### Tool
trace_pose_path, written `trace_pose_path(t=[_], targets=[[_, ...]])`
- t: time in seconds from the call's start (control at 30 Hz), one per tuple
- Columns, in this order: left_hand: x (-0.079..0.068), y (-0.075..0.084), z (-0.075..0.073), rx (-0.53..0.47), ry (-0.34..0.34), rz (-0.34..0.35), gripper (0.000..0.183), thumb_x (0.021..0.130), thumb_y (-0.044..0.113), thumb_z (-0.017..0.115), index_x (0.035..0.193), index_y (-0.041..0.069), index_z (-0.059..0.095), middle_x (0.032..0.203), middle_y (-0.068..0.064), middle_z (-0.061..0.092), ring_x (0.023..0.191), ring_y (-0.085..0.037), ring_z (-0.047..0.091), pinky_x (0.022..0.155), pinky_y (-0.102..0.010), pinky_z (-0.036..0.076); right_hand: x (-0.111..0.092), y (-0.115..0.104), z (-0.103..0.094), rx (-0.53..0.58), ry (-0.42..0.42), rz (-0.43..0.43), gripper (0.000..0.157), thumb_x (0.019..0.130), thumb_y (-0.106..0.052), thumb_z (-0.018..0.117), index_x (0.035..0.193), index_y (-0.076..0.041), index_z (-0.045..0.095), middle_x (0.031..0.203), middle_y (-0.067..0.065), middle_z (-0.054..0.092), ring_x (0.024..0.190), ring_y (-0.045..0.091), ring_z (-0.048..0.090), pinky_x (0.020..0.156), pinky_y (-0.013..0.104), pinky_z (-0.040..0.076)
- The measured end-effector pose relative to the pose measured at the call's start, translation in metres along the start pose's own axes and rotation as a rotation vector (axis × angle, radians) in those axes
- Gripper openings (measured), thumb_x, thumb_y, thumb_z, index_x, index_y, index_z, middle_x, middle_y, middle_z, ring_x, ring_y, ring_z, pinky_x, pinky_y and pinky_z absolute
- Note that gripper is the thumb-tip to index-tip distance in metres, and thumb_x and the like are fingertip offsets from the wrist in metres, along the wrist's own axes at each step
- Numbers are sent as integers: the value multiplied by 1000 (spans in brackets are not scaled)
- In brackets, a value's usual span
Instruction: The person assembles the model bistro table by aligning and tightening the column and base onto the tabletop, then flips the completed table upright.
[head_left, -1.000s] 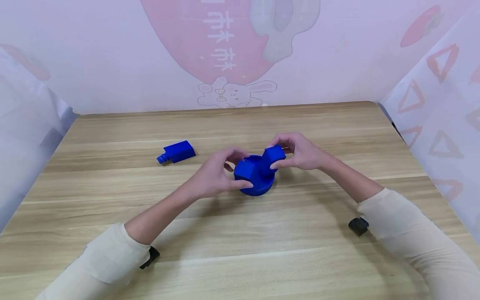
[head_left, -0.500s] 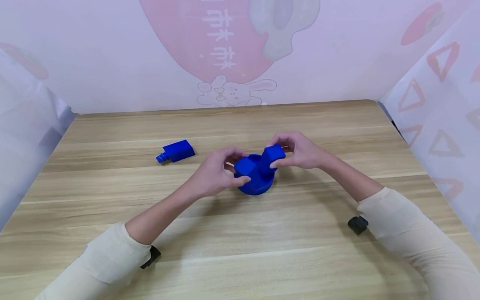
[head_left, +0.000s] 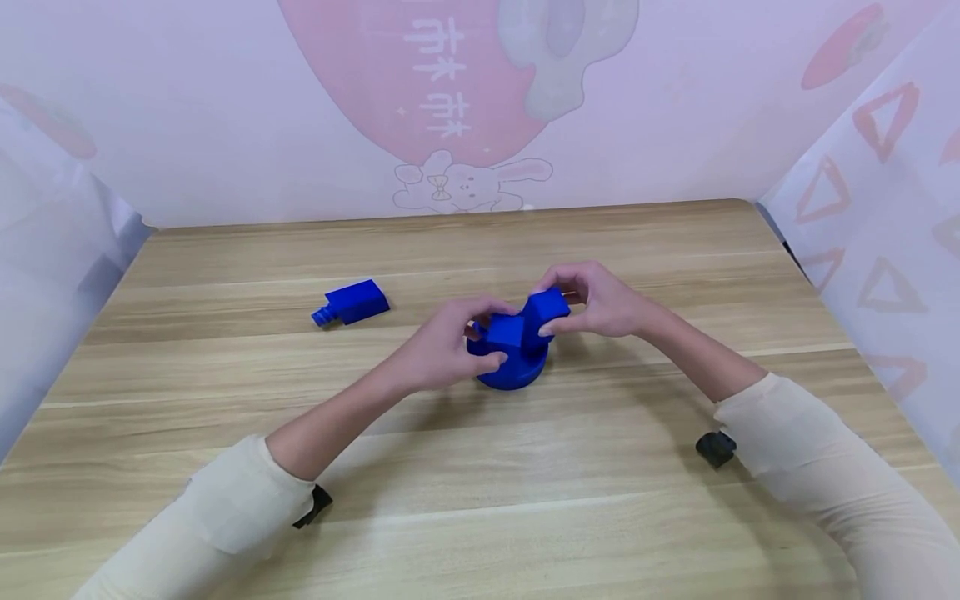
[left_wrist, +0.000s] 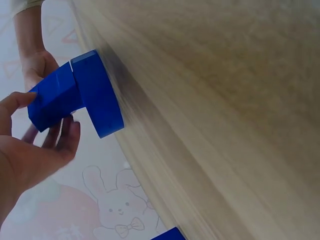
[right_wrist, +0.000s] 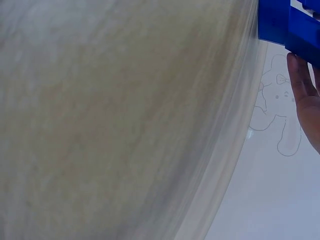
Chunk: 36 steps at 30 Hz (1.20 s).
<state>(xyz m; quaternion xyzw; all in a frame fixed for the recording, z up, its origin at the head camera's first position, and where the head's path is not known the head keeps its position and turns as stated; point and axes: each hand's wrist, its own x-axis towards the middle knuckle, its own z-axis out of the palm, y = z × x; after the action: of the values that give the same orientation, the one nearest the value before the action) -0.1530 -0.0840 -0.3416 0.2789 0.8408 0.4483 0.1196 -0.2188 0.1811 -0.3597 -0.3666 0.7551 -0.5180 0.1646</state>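
A round blue dish-like base (head_left: 512, 380) rests on the table in the head view. Over its left part stands a blue angular block (head_left: 504, 332), pinched by my left hand (head_left: 448, 346) between thumb and fingers. My right hand (head_left: 597, 302) grips a second blue block (head_left: 546, 310) on the base's right side. The two blocks sit close together. In the left wrist view, one block (left_wrist: 54, 95) meets the base (left_wrist: 97, 95); its lower end is hidden. Fingers of the right hand (right_wrist: 306, 95) touch the block (right_wrist: 304, 34) at the right wrist view's edge.
A loose blue block with a threaded stub (head_left: 356, 302) lies on the wooden table (head_left: 480, 517) to the left of the base. White printed panels (head_left: 675, 100) stand along the back and sides. Black wrist-worn devices (head_left: 716, 450) sit beneath both sleeves.
The left block has turned and shifted right, closer to the other block. My left hand and forearm have moved slightly right with it. The right hand has stayed nearly still.
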Motion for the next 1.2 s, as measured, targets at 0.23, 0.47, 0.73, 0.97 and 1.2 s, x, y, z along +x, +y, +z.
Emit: trace_pose_path(t=[0.23,0.47,0.73,0.97,1.2], targets=[[1,4,10,153,160,-61,57,80,29,92,118,3,59,104,-11,63,97,-27,60,84,-39,57,1,-1,0,-17,6,-1,33,84,6,82,113,9,65,108,17,70,97,21,69,90,34,60],[2,5,13,189,199,-74,50,81,31,90,108,4,58,97,-9,62,90,-24,59,76,-35,57,0,-1,0,-32,1,6,33,85,6,81,114,7,66,108,16,70,97,23,68,91,35,60],[1,9,13,158,65,55,48,85,11,80,129,-1,64,125,-14,68,112,-29,63,97,-43,57,1,1,0,-31,-2,-1,33,84,7,82,113,6,66,107,15,71,94,22,70,89,36,61],[0,2,12,83,-65,239,43,80,-6,65,121,6,71,131,-13,68,121,-33,59,100,-48,54,0,1,-1,-33,-3,11,33,85,7,80,115,7,65,109,16,70,97,23,69,91,36,60],[-3,3,12,76,-105,207,45,83,7,78,126,9,65,136,-15,57,125,-34,55,102,-50,54,-1,0,0,-29,-1,-1,33,84,7,81,114,7,65,108,16,70,97,22,69,90,36,61]])
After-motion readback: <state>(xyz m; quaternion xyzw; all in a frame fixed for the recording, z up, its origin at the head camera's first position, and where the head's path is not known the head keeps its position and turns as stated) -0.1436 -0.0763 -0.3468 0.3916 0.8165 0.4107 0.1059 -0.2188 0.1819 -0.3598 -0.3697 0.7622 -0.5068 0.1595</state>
